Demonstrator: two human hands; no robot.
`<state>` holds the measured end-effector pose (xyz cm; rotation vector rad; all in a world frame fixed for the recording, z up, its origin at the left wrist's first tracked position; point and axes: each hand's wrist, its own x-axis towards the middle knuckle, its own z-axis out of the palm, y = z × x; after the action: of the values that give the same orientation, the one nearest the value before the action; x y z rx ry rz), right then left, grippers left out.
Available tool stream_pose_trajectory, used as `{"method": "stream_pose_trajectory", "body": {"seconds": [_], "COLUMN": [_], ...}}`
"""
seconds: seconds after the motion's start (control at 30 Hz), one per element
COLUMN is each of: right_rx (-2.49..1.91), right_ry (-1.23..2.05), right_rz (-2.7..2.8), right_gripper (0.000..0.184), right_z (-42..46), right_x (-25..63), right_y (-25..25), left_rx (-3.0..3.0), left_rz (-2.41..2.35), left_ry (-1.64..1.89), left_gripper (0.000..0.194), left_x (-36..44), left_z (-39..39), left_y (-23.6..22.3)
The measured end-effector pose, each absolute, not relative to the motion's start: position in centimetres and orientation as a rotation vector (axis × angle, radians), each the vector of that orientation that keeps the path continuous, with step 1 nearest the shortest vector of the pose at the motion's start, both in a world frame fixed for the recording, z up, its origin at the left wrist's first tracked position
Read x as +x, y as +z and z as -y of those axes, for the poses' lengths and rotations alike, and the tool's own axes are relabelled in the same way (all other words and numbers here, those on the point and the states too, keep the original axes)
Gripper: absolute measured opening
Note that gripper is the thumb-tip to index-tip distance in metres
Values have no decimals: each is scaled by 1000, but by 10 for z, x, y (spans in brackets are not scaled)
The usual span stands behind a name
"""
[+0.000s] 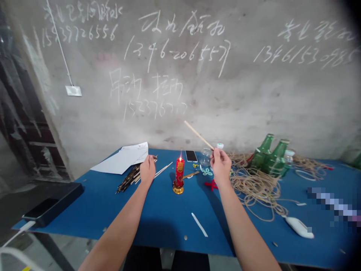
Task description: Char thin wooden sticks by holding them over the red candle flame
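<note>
Right hand (220, 165) pinching a wooden stick (199, 134) beside a lit red candle (179, 172)

Thumb and fingers are closed firmly on the stick's lower end, up off the table, with the tip angled up and left. Left hand (147, 169) is low by a bundle of dark sticks (128, 180) and some white strips (163, 170), fingers curled, but can't tell if it's holding anything. The candle stands in a gold holder (178, 189) on the blue table (84, 214). Further back there's a phone (191, 156), a glass jar (205, 157), a heap of twine (255, 184), green glass bottles (263, 158) and a chalk-covered concrete wall (180, 75)
</note>
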<state>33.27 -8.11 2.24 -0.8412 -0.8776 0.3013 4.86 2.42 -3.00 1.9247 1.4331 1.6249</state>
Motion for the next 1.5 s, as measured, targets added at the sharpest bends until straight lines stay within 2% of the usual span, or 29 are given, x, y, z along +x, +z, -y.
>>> {"method": "stream_pose_trajectory", "body": {"seconds": [0.23, 0.67, 0.83, 1.5], "right_rx": [-788, -777, -745, -539], "right_ry": [573, 1163, 1273, 1433], "right_rz": [768, 708, 652, 631], "right_gripper": [57, 50, 46, 51], "right_z": [66, 36, 29, 31], "right_x": [339, 342, 351, 371], "right_y": [3, -55, -70, -78], "left_rx": [2379, 2471, 2442, 2312], "left_rz": [-1697, -1856, -1922, -2079], "left_ry": [1094, 641, 566, 558], "left_gripper": [42, 45, 46, 45], "left_x": [63, 74, 79, 82], "left_z": [-17, -9, -11, -17], "left_y": [-50, -53, -56, -61]}}
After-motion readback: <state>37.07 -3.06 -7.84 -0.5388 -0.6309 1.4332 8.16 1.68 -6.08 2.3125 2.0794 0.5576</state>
